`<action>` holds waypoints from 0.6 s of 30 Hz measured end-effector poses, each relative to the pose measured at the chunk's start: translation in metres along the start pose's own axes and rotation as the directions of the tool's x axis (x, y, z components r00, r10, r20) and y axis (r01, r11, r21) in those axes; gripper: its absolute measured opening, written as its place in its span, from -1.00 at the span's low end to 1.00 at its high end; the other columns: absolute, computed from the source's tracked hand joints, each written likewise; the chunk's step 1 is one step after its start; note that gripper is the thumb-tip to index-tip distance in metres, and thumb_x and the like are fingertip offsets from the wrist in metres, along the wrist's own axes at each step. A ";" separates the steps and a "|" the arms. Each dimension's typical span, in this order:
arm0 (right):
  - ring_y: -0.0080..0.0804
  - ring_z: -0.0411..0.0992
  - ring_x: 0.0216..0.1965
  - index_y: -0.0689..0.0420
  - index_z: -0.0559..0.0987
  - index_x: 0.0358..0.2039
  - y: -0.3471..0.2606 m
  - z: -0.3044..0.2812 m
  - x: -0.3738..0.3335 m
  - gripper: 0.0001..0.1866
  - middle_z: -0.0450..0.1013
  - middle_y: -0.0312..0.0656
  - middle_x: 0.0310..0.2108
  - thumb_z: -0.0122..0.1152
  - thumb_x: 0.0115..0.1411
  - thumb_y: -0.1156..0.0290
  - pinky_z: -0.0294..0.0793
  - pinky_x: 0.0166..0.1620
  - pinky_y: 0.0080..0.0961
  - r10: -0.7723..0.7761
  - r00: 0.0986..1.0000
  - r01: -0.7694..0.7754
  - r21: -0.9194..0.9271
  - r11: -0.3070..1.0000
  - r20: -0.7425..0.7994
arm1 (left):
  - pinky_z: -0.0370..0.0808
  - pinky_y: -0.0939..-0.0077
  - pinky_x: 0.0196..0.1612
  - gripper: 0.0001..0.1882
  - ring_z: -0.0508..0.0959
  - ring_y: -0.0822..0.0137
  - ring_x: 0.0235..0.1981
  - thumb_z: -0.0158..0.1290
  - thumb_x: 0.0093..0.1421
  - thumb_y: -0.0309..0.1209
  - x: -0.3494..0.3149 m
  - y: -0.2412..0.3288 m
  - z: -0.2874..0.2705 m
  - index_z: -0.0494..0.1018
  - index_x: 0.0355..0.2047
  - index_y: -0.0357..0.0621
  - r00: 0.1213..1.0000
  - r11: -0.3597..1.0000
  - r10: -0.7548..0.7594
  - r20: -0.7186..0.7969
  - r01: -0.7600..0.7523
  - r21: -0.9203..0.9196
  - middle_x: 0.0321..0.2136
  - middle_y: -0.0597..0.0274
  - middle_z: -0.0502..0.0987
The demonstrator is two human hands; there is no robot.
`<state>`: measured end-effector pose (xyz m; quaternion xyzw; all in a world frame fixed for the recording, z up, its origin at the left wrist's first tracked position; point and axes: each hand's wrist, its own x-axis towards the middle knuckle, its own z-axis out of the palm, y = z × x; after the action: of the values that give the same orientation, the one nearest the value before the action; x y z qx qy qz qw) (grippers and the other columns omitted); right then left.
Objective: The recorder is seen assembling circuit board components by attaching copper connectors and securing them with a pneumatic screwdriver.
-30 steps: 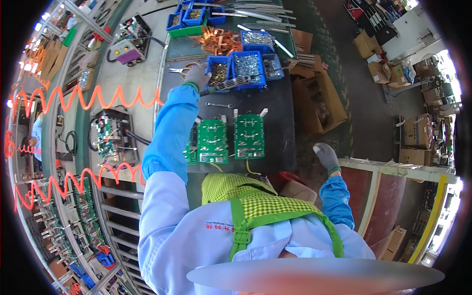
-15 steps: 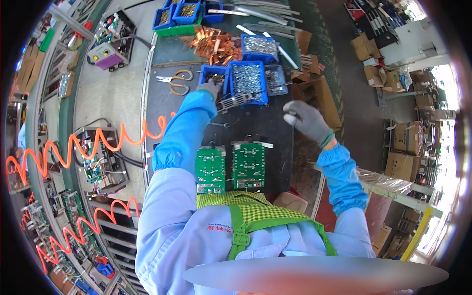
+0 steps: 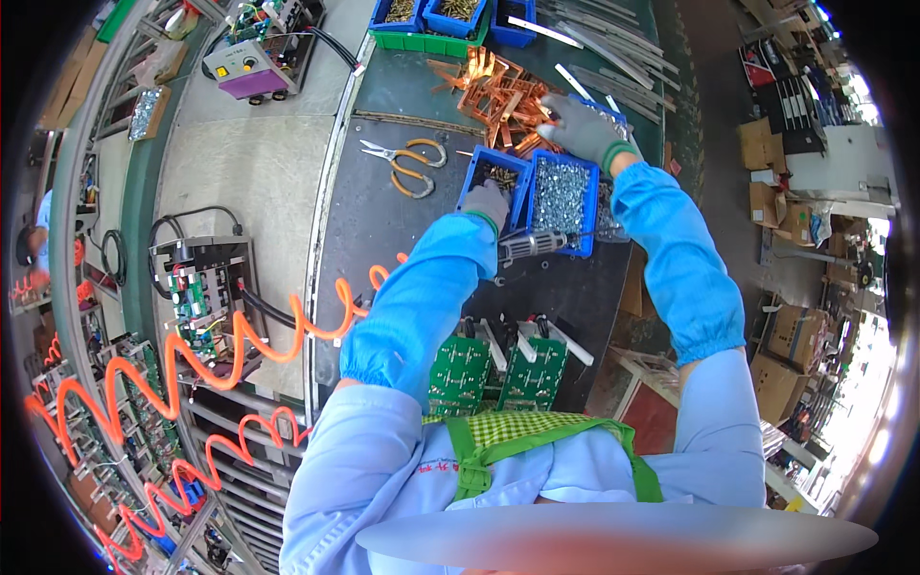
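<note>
gleaming copper strips point(image 3: 500, 100), orange-brown, loosely heaped

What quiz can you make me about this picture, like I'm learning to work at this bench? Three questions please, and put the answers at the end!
1. Pick one. What is the left hand at?
A) the orange coiled hose
B) the blue bin of brass-coloured parts
C) the pile of copper-coloured pieces

2. True or false? The scissors lie on the dark tabletop, to the left of that hand.

3. Fill in the colour. The circuit boards in front of the apron are ____.

Key: 1. B; 2. True; 3. green.
</note>
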<state>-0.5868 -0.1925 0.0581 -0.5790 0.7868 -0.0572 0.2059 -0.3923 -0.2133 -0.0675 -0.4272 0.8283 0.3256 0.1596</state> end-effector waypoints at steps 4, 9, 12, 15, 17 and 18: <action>-0.06 0.20 0.11 -0.03 0.20 0.16 0.006 0.015 0.078 -0.31 0.19 0.02 0.10 0.05 0.06 -0.07 0.19 0.13 -0.25 0.002 0.993 -0.001 0.008 1.000 -0.116 | 0.44 0.16 -0.14 -0.49 0.51 -0.07 -0.20 -0.22 0.21 0.00 0.001 0.004 0.001 0.29 -0.11 -0.21 0.998 0.999 0.000 0.056 0.002 -0.038 -0.26 -0.18 0.49; -0.09 0.27 0.05 -0.10 0.27 0.11 -0.014 0.032 0.156 -0.37 0.23 -0.04 0.07 0.08 0.05 -0.07 0.30 0.04 -0.20 0.028 0.966 -0.065 -0.135 0.989 -0.259 | 0.44 0.14 -0.13 -0.52 0.50 -0.07 -0.19 -0.20 0.21 -0.05 0.006 -0.001 -0.006 0.29 -0.11 -0.21 0.987 0.997 -0.037 0.159 0.047 -0.057 -0.25 -0.17 0.49; -0.11 0.36 -0.04 -0.01 0.40 -0.02 -0.010 0.036 0.184 -0.45 0.37 -0.07 -0.07 0.09 0.05 -0.06 0.38 -0.07 -0.19 0.092 0.948 -0.144 -0.153 0.978 -0.306 | 0.44 0.17 -0.11 -0.59 0.51 -0.06 -0.19 -0.15 0.16 -0.19 0.001 0.008 -0.016 0.30 -0.08 -0.21 0.975 0.992 0.033 0.221 -0.004 -0.129 -0.24 -0.14 0.49; -0.10 0.41 -0.13 0.05 0.42 -0.07 -0.022 0.046 0.203 -0.46 0.44 -0.06 -0.18 0.11 0.04 -0.05 0.41 -0.16 -0.16 0.161 0.940 -0.197 -0.090 0.976 -0.300 | 0.44 0.17 -0.12 -0.60 0.51 -0.06 -0.19 -0.16 0.16 -0.21 0.004 0.001 -0.017 0.32 -0.08 -0.21 0.969 0.985 0.012 0.248 0.032 -0.171 -0.22 -0.14 0.49; -0.08 0.46 -0.23 0.11 0.40 -0.12 -0.031 0.048 0.206 -0.46 0.50 -0.07 -0.33 0.14 0.02 -0.02 0.42 -0.24 -0.13 0.217 0.918 -0.244 -0.043 0.969 -0.331 | 0.45 0.18 -0.11 -0.63 0.51 -0.06 -0.18 -0.18 0.16 -0.24 0.005 0.002 -0.017 0.36 -0.11 -0.20 0.963 0.978 -0.020 0.269 0.075 -0.195 -0.22 -0.13 0.49; -0.08 0.46 -0.23 0.06 0.39 -0.10 -0.030 0.051 0.207 -0.51 0.49 -0.07 -0.32 0.13 0.04 0.02 0.43 -0.24 -0.13 0.244 0.908 -0.271 -0.034 0.962 -0.340 | 0.45 0.16 -0.13 -0.63 0.51 -0.07 -0.20 -0.20 0.18 -0.23 0.005 0.004 -0.016 0.33 -0.11 -0.21 0.960 0.990 0.018 0.280 0.022 -0.140 -0.25 -0.15 0.50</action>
<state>-0.5904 -0.3878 -0.0315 -0.4600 0.8813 -0.0946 0.0525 -0.3979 -0.2259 -0.0567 -0.3877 0.7716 0.4408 0.2450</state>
